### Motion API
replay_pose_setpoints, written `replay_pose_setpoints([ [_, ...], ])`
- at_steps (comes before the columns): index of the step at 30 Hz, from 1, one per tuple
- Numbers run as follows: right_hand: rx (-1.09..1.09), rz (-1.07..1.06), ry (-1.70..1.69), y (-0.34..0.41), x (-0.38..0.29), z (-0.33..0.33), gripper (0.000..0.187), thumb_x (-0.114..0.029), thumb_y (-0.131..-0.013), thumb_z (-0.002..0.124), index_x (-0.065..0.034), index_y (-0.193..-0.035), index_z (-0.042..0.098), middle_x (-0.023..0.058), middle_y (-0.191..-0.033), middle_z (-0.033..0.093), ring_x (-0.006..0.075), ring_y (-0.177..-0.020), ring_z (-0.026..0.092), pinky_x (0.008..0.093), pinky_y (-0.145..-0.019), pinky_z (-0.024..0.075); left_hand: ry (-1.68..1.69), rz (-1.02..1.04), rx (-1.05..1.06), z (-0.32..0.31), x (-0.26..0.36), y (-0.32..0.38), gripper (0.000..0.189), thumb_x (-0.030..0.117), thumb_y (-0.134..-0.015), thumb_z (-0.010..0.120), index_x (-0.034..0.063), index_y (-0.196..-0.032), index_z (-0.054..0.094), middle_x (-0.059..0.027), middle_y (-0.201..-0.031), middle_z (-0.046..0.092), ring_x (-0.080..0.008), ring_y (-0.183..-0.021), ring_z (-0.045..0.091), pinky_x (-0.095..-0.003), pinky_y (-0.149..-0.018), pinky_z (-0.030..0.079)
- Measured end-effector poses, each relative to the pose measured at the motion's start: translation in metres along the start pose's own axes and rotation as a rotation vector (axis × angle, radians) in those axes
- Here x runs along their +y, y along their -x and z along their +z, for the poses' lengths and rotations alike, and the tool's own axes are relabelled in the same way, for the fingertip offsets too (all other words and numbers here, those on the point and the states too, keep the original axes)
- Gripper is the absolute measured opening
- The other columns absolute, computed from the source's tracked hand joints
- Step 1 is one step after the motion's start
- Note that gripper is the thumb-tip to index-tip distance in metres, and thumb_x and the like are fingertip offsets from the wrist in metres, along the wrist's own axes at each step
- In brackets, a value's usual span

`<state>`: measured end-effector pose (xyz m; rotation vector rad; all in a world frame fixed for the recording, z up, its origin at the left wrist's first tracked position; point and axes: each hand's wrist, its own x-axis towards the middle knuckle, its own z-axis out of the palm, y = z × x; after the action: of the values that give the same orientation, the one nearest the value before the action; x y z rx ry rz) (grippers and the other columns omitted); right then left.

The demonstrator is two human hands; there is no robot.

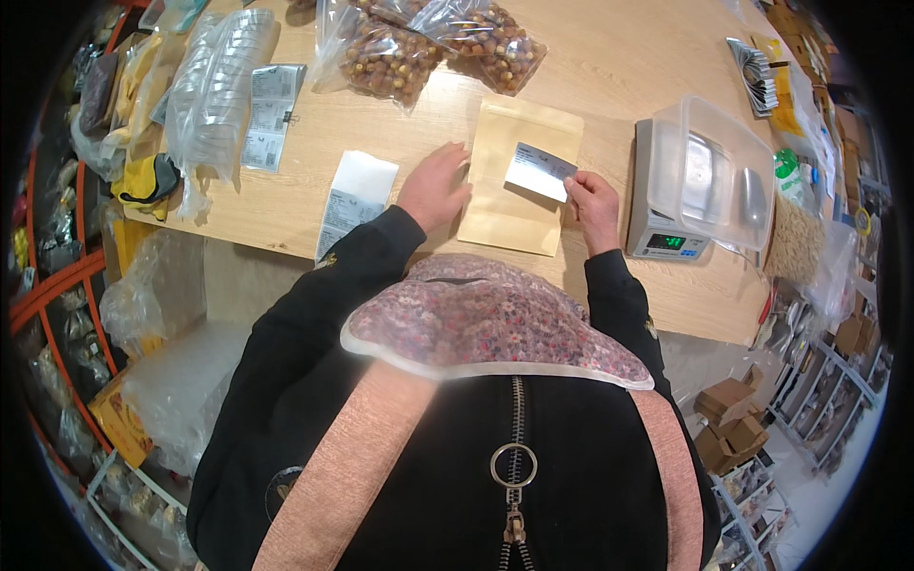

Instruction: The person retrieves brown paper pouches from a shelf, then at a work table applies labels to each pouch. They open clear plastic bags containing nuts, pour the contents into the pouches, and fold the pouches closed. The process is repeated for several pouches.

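A kraft paper pouch [510,225] lies flat on the wooden table [400,128] before me. My right hand [596,207] pinches the lower right corner of a printed label [539,171], which is over the pouch's upper right part; whether it touches the paper I cannot tell. At the pouch's left edge, my left hand [435,189] rests with its fingers apart, holding nothing. Left of that hand is a strip of labels with white backing [353,203], partly covered by my sleeve.
Bags of small brown fruits [393,61] lie at the back. To the right stands a digital scale [664,243] bearing a clear plastic tub [728,171]. On the left are stacked plastic lids in a bag [218,93], clipped labels [271,118] and a yellow-black glove [146,182].
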<state>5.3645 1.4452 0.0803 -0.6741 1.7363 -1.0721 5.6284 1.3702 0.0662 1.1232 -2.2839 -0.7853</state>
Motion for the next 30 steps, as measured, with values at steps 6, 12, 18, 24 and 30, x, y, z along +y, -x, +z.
replay_pose_setpoints([
  [6,-0.068,0.008,-0.082,-0.020,0.018,0.017,0.010,-0.009,-0.081,0.065,0.0005,-0.082,0.063,-0.0022,-0.063,0.053,0.0049,-0.051,0.044,0.0207,-0.046,0.0338,-0.083,0.052,-0.295,0.006,0.007,-0.012,0.089,0.037,-0.069,0.075,0.0019,-0.138,0.032,-0.0183,-0.144,0.031,-0.0333,-0.136,0.026,-0.0415,-0.110,0.024],
  [12,-0.065,-0.020,-0.032,-0.029,0.028,0.018,0.012,-0.011,-0.080,0.066,0.0011,-0.083,0.064,-0.0017,-0.065,0.055,0.0060,-0.057,0.047,0.0219,-0.052,0.0384,-0.152,0.034,-0.327,0.009,0.006,-0.014,0.096,0.040,-0.068,0.075,0.0019,-0.141,0.026,-0.0170,-0.146,0.029,-0.0317,-0.137,0.024,-0.0411,-0.111,0.021],
  [18,-0.042,-0.044,-0.004,-0.031,0.035,0.021,0.012,-0.011,-0.080,0.066,0.0008,-0.082,0.065,-0.0013,-0.065,0.057,0.0062,-0.059,0.049,0.0223,-0.054,0.0403,-0.164,0.022,-0.334,0.010,0.006,-0.015,0.096,0.041,-0.068,0.075,0.0020,-0.141,0.026,-0.0162,-0.146,0.028,-0.0302,-0.137,0.023,-0.0411,-0.112,0.020],
  [24,-0.023,-0.071,0.003,-0.032,0.037,0.023,0.011,-0.011,-0.080,0.066,0.0001,-0.081,0.065,-0.0008,-0.064,0.057,0.0066,-0.057,0.049,0.0230,-0.054,0.0411,-0.197,-0.005,-0.357,0.010,0.008,-0.015,0.096,0.044,-0.069,0.074,0.0017,-0.141,0.026,-0.0158,-0.147,0.027,-0.0298,-0.138,0.021,-0.0409,-0.113,0.019],
  [30,0.015,-0.105,0.031,-0.035,0.045,0.025,0.012,-0.012,-0.078,0.067,-0.0001,-0.080,0.065,0.0007,-0.063,0.058,0.0079,-0.056,0.051,0.0240,-0.054,0.0423,-0.212,0.029,-0.314,0.010,0.024,-0.019,0.083,0.039,-0.077,0.066,-0.0008,-0.139,0.028,-0.0194,-0.146,0.028,-0.0312,-0.138,0.022,-0.0419,-0.113,0.018],
])
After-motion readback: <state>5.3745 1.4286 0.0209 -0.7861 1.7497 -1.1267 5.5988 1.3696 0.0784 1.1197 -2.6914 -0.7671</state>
